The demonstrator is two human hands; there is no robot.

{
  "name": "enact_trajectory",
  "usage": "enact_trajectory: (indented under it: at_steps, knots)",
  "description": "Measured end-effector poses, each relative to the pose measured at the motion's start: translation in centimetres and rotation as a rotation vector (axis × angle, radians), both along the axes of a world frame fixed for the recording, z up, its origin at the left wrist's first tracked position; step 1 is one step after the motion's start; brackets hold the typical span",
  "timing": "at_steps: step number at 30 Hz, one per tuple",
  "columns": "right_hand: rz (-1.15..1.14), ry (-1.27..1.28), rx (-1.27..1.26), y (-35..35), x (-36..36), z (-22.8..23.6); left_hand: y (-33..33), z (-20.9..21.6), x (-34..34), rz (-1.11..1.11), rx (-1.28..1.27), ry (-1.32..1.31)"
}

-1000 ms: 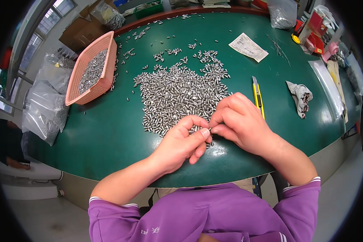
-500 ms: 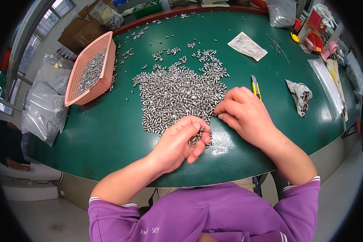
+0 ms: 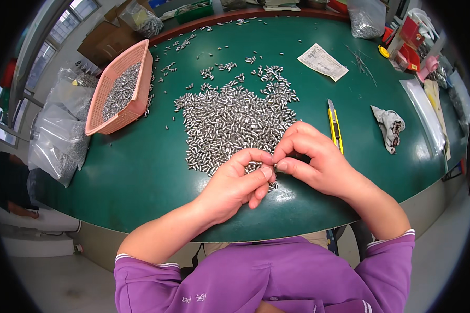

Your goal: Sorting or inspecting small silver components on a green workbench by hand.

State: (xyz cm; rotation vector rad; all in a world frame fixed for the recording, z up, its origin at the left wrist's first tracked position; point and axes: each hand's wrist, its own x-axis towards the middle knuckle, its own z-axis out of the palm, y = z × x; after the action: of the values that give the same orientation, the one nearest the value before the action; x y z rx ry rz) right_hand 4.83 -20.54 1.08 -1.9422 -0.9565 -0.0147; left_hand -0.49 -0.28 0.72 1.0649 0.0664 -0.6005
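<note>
A dense pile of small silvery metal pins (image 3: pixel 230 125), short and cylindrical, covers the middle of the green table. At the pile's near right edge my hands meet fingertip to fingertip. My left hand (image 3: pixel 237 182) is closed, its fingers curled round a few of the pins and mostly hiding them. Thumb and forefinger of my right hand (image 3: pixel 316 159) pinch against the left fingertips, where a tiny metal glint shows. A yellow utility knife (image 3: pixel 335 128) lies just beyond my right hand, blade pointing away.
On the left, a pink plastic basket (image 3: pixel 96 112) holds more metal pins, beside clear plastic bags (image 3: pixel 60 141) of parts. Farther right lie a printed paper slip (image 3: pixel 322 61), thin wires (image 3: pixel 363 65) and a crumpled cloth (image 3: pixel 389 128). Loose pins are scattered toward the back.
My right hand has moved left and nearer from the pile's edge to the left fingertips. My left thumb has closed toward its fingers, covering the pins that showed there.
</note>
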Motion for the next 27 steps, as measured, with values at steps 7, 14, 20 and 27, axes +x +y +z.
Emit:
enact_trajectory:
  at_steps: [7,14,20,27]
  knots:
    - [0.092,0.112,0.121,0.06,0.08,0.00,-0.12,-0.03,-0.01,-0.014,0.015,0.003]
    - [0.002,0.066,0.110,-0.23,0.26,-0.28,-0.02,-0.18,0.04,-0.023,-0.043,0.004]
    - [0.051,0.068,0.100,-0.19,0.16,0.01,0.24,-0.38,0.18,-0.033,-0.093,0.003]
    - [0.084,-0.013,0.115,0.00,0.17,0.10,0.29,-0.19,0.31,-0.019,-0.140,0.032]
